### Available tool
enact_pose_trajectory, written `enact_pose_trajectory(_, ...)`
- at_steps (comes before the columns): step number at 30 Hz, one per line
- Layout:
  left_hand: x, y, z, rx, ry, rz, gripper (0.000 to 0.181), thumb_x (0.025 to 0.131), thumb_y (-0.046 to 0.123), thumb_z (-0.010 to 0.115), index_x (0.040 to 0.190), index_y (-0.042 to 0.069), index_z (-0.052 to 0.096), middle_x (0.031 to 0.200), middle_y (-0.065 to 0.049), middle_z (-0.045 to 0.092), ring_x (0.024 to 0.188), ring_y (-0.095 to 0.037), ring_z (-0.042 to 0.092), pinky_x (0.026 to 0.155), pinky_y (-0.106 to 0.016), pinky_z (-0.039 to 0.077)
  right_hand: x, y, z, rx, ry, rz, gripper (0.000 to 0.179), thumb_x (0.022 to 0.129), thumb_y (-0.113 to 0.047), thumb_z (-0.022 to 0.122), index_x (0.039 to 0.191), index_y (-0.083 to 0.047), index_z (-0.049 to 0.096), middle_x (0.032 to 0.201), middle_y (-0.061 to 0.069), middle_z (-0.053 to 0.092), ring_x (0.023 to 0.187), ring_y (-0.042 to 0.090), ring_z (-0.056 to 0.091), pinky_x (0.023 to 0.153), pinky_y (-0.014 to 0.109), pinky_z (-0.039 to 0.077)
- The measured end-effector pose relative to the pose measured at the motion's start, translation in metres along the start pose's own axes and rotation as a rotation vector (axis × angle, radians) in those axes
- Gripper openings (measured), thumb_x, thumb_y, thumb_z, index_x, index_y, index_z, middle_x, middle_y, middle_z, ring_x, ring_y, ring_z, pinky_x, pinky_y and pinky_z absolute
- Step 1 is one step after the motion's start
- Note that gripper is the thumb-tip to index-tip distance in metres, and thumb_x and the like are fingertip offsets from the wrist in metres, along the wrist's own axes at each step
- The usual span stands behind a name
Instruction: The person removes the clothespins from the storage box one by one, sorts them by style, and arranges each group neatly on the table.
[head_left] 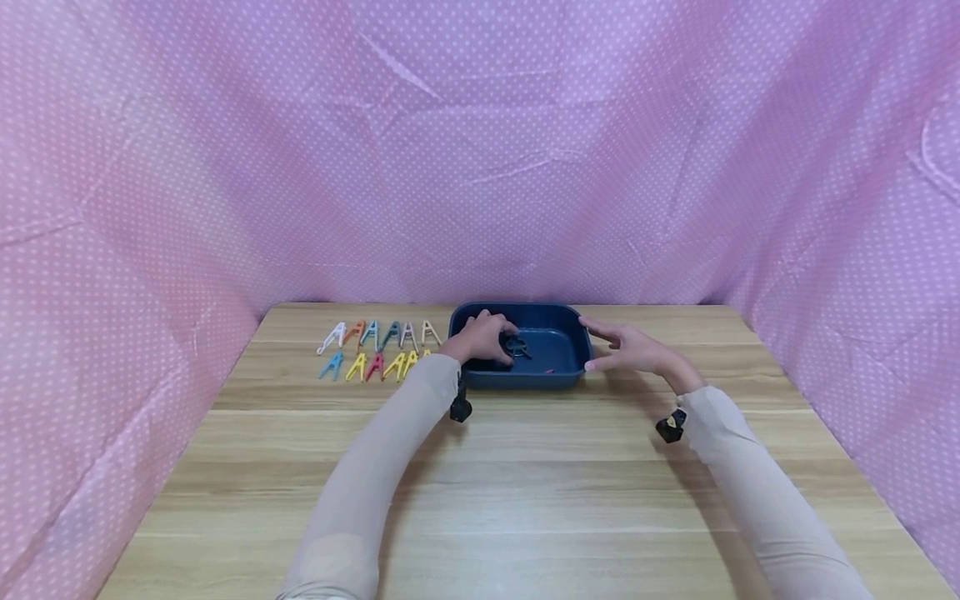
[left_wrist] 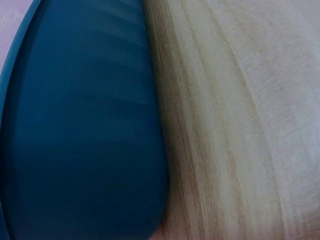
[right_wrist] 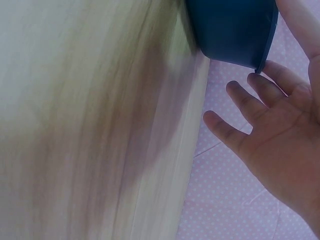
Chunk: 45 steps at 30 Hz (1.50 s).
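A dark blue rectangular basin (head_left: 551, 381) stands at the back of the table. My left hand (head_left: 483, 336) reaches into its left part from above, thumb and forefinger spread apart. Close to those fingertips a small dark round thing with thin spokes (head_left: 517, 347) lies on the basin's floor; its kind is unclear. In the left wrist view only the basin's outer wall (left_wrist: 85, 120) shows, and the fingers are hidden. My right hand (head_left: 630, 348) is at the basin's right end, fingers spread, fingertips at the rim. In the right wrist view its palm (right_wrist: 287, 127) and loosely extended fingers show.
Left of the basin, several plastic clothespins lie in two rows, among them a white one (head_left: 332, 337), a blue one (head_left: 332, 365) and a red one (head_left: 375, 366). A small red bit (head_left: 550, 371) is inside the basin. Pink dotted cloth (head_left: 480, 167) hangs behind the table (head_left: 540, 483).
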<state>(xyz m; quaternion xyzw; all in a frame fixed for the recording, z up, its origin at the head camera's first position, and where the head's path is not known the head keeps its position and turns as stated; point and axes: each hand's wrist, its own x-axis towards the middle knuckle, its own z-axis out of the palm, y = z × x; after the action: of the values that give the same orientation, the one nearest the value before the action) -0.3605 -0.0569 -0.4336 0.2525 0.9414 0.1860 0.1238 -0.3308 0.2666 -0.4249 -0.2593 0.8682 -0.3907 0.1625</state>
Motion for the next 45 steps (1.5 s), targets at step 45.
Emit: enact_pose_trajectory(45,-0.013,-0.009,-0.019,0.019,0.049,0.040,0.056,0.084,0.036,0.084,0.134,0.017,0.066,0.151,-0.007,0.051,0.136,-0.030,0.041,0.120,-0.052,0.027,-0.001,-0.003,0.000,-0.017,-0.010,-0.002,0.092,0.090,-0.029,0.079,0.162,-0.010,0.026,0.168,0.018,0.023,0.155,0.040,0.021,0.119,0.062,0.025)
